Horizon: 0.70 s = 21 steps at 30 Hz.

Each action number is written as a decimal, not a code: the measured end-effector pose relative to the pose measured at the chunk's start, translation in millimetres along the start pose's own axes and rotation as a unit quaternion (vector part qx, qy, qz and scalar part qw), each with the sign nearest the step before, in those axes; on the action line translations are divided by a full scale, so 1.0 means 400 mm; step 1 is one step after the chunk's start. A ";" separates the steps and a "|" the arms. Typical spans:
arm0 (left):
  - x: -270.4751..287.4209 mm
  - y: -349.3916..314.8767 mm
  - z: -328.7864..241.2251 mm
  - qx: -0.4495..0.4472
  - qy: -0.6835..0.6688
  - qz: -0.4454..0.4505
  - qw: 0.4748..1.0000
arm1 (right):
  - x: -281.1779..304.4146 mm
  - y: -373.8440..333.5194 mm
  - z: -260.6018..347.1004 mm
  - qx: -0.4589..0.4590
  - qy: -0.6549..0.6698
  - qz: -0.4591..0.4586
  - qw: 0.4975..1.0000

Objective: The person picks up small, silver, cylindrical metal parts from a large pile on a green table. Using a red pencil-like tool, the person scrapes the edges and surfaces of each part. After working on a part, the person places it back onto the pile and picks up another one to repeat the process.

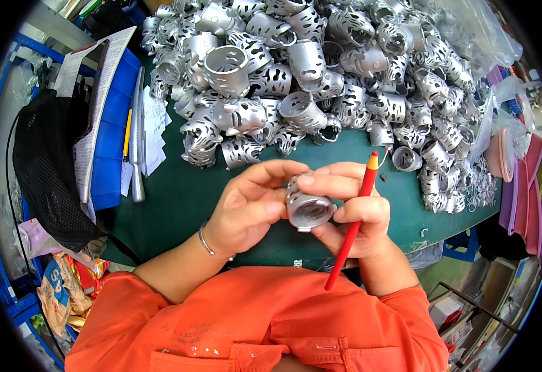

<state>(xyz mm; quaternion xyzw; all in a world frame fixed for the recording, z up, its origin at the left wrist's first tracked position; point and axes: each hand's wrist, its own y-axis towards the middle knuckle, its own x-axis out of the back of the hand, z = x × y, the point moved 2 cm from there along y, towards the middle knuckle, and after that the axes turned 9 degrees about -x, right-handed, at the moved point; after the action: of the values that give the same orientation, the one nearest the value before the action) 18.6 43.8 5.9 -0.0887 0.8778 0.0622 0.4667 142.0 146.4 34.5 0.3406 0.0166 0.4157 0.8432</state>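
Note:
Both my hands hold one silver, ring-shaped metal part (311, 211) in front of my chest, its round opening tilted toward me. My left hand (255, 201) has its fingers curled against the part's left side. With the fingers and thumb of my right hand (355, 211) I grip its right side. A red marking pencil (350, 245) with a peeled tip also sits in my right hand, slanting between the fingers with its tip up. Beyond my hands, a big heap of similar silver parts with cut-out patterns (240, 118) covers the far side of the green table (178, 204).
At the left stand a blue bin (111, 136) with papers and a black mesh bag (51, 167). A long metal tool (137, 180) and a yellow pencil (127, 133) lie beside the bin. Clear plastic bags (482, 37) and pink and purple sheets (525, 186) are at the right.

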 end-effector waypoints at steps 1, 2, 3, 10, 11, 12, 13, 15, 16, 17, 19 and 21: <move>-0.003 0.002 -0.006 0.010 -0.079 -0.014 0.997 | 0.005 0.003 0.003 -0.009 -0.013 -0.004 1.000; -0.005 0.003 -0.004 -0.006 -0.054 -0.034 0.998 | 0.005 0.003 -0.003 -0.005 -0.007 0.001 1.000; 0.000 0.003 0.001 -0.025 -0.044 -0.034 0.998 | 0.003 0.003 -0.007 -0.010 -0.009 0.003 1.000; 0.013 0.004 0.003 -0.075 0.031 -0.070 0.994 | 0.006 -0.008 -0.026 -0.108 0.033 -0.040 0.993; 0.011 0.004 0.001 -0.078 0.042 -0.072 0.993 | 0.007 -0.011 -0.026 -0.117 0.040 -0.040 0.992; 0.011 0.004 0.000 -0.100 0.062 -0.061 0.991 | 0.006 -0.013 -0.027 -0.125 0.047 -0.039 0.990; 0.013 0.003 0.001 -0.122 0.082 -0.050 0.988 | 0.006 -0.019 -0.032 -0.154 0.069 -0.034 0.985; 0.014 0.006 0.002 -0.191 0.159 -0.012 0.969 | 0.004 -0.031 -0.038 -0.209 0.114 -0.024 0.971; 0.013 0.007 0.004 -0.236 0.216 0.015 0.947 | -0.006 -0.035 -0.037 -0.279 0.181 -0.049 0.942; 0.010 0.007 0.002 -0.281 0.270 0.042 0.920 | -0.003 -0.046 -0.046 -0.313 0.151 -0.023 0.938; -0.004 0.003 -0.008 -0.302 0.350 0.062 0.884 | 0.008 -0.034 -0.032 -0.401 0.151 0.053 0.902; -0.010 0.002 -0.008 -0.315 0.375 0.073 0.869 | -0.006 -0.038 -0.040 -0.370 0.280 0.022 0.886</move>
<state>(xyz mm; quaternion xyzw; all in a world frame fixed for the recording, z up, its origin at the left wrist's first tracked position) 18.0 44.4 11.1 -0.1836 0.9245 0.3312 0.0440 146.1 147.2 12.8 -0.1265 0.0893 0.4882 0.8589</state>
